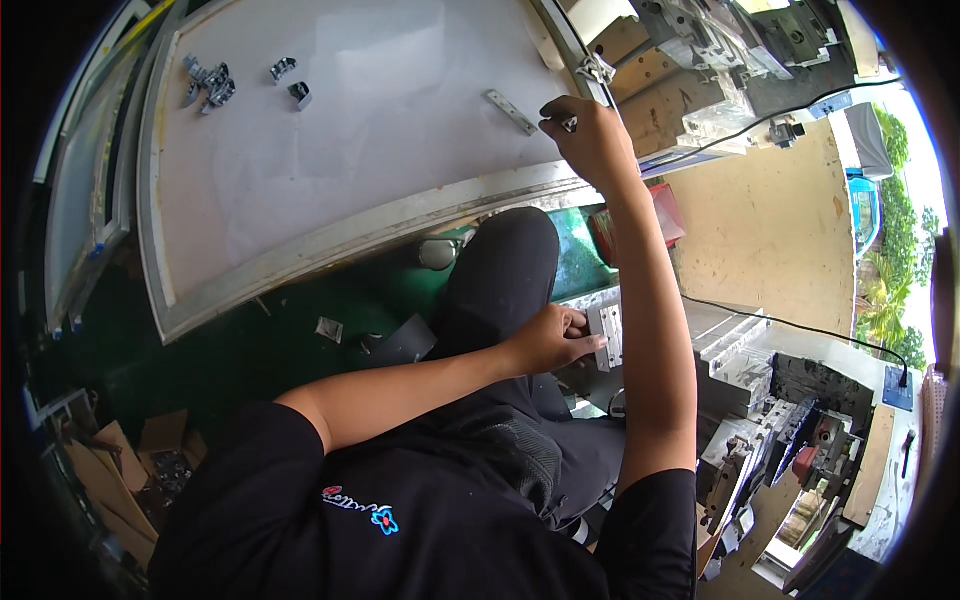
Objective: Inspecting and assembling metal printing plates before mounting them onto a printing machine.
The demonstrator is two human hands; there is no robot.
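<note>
Metal is what both hands are busy with. The left hand (552, 340) grips a small grey metal block (606, 333), a flat rectangular piece with a ridged face, its fingers closed around the block's left edge. The block sits low in the view, just beside the person's dark-trousered knee (505, 270) and next to a stack of pale metal parts (730, 345) on the right. The left forearm comes in from the lower left and crosses the body, wrist straight.

The right hand (590, 135) is stretched far forward, arm nearly straight, reaching to the near right corner of a white surface (350, 130) with a metal rim. Its fingertips are pinched together on a small dark screw-like piece (568, 124); what exactly it is cannot be told. Just beside it lies a short flat metal strip (511, 111), tilted, touching the surface and apart from the fingers.

At the far left corner of the surface lies a loose cluster of small grey metal brackets (210, 85), with two more brackets (290, 82) a little to their right, well apart from both hands.
</note>
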